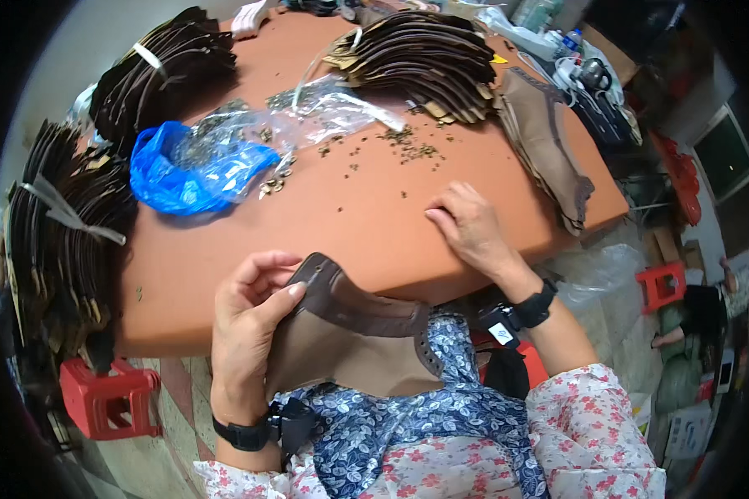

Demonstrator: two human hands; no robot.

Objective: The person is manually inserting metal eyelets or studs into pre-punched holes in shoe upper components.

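My left hand (251, 320) pinches one end of a brown shoe upper piece (354, 353) between thumb and fingers. The piece has a darker collar band and a row of small holes at each end, and hangs over my lap at the table's near edge. My right hand (474, 231) rests on the table with fingers curled and thumb against them; whatever they may hold is too small to make out. Beyond it lie scattered small brass-coloured eyelets (414, 150), with a few stray ones nearer. To its right is a stack of similar brown uppers (539, 137).
Tied bundles of dark uppers stand at the back (424, 62), back left (162, 71) and left (62, 241) of the orange table (324, 241). A blue plastic bag (171, 179) and clear bags of eyelets lie between. Red stools (108, 397) stand on the floor.
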